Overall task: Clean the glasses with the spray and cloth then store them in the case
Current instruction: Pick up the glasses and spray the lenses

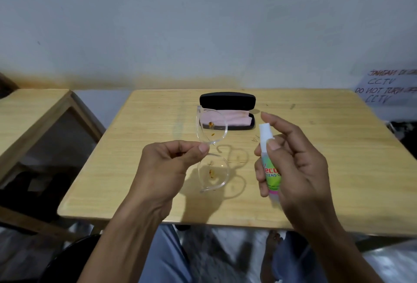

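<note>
My left hand (167,170) pinches the bridge of the clear-framed glasses (222,133), held upright above the table with one lens over the other. Both lenses carry brownish smudges. My right hand (293,165) grips a small spray bottle (267,160) with a white nozzle and a green label, its nozzle turned toward the glasses and my forefinger raised over the top. Behind the glasses, a black case (228,100) lies open at the table's far side. A pink cloth (237,117) rests inside it.
The light wooden table (338,158) stands against a pale wall. A second wooden table (29,113) is at the left with a gap between. A handwritten paper sign (388,88) hangs at the far right. My legs and bare foot (273,244) show below the near edge.
</note>
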